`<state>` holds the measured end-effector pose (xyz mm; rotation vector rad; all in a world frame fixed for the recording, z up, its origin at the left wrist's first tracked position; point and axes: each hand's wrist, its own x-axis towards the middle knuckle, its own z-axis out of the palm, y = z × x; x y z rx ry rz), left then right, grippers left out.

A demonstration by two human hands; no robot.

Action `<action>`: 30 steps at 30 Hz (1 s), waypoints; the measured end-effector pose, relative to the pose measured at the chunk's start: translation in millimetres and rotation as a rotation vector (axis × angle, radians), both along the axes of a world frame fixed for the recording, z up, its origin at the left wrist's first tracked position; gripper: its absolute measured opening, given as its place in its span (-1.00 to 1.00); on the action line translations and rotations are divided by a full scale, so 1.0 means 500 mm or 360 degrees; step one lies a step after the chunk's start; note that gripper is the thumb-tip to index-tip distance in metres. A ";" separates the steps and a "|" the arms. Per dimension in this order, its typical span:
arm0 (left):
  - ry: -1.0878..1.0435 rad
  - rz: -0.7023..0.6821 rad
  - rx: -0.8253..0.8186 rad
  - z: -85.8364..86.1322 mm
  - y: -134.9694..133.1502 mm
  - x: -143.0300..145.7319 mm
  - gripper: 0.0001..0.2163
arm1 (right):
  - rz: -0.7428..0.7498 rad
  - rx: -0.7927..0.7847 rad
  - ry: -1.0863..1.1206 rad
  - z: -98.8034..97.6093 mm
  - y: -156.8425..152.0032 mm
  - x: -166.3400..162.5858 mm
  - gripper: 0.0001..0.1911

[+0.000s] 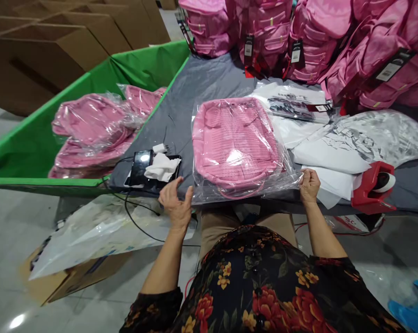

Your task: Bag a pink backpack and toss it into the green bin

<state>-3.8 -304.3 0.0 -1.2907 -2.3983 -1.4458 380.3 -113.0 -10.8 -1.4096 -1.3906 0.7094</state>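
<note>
A pink backpack (234,141) lies flat inside a clear plastic bag (288,173) on the grey table (181,111) in front of me. My right hand (309,185) pinches the bag's near right corner at the table edge. My left hand (176,206) hovers with spread fingers at the bag's near left corner, holding nothing; whether it touches the plastic is unclear.
A phone (141,166) with a white tissue and cable lies left of the bag. A green bin (31,143) on the left holds bagged pink backpacks (90,129). Unbagged pink backpacks (299,37) pile at the back. Plastic bags (378,134) and a red tape dispenser (371,187) lie right. Cardboard boxes (56,41) stand far left.
</note>
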 end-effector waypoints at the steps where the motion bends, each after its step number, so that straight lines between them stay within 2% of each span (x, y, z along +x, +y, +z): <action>1: 0.0230 -0.0084 -0.0009 0.014 0.011 0.018 -0.53 | 0.0009 0.0020 -0.0016 0.002 -0.001 -0.001 -0.37; 3: 0.0527 -0.0400 -0.0093 0.038 0.038 0.063 -0.55 | 0.0005 0.0035 -0.0031 0.007 -0.002 -0.004 -0.37; 5: 0.0648 -0.0690 -0.0239 0.057 0.066 0.106 -0.59 | -0.0019 0.0028 -0.0016 0.010 -0.003 -0.007 -0.37; 7: 0.0690 -0.0815 -0.0344 0.067 0.084 0.134 -0.61 | -0.0035 0.0012 0.0013 0.011 -0.005 -0.009 -0.37; 10: 0.0702 -0.0899 -0.0351 0.069 0.083 0.147 -0.66 | -0.0044 0.0002 0.0061 0.009 -0.007 -0.009 -0.38; 16: 0.0529 -0.0977 -0.0356 0.078 0.072 0.130 -0.77 | -0.0058 -0.0024 0.0102 0.002 -0.008 -0.009 -0.38; 20: 0.0395 -0.1044 -0.0358 0.105 0.127 0.107 -0.73 | -0.0048 0.0010 0.0189 0.004 -0.001 -0.007 -0.41; 25: -0.0080 -0.1367 -0.0653 0.110 0.205 0.067 -0.68 | -0.0043 -0.0146 0.0171 -0.004 0.029 -0.012 -0.42; 28: -0.0150 -0.1401 -0.0681 0.102 0.218 0.060 -0.73 | -0.0022 -0.0210 0.0055 -0.002 0.033 -0.013 -0.45; 30: -0.0123 -0.1389 -0.0673 0.099 0.216 0.061 -0.77 | -0.0037 -0.0141 -0.0060 0.011 0.024 0.004 -0.50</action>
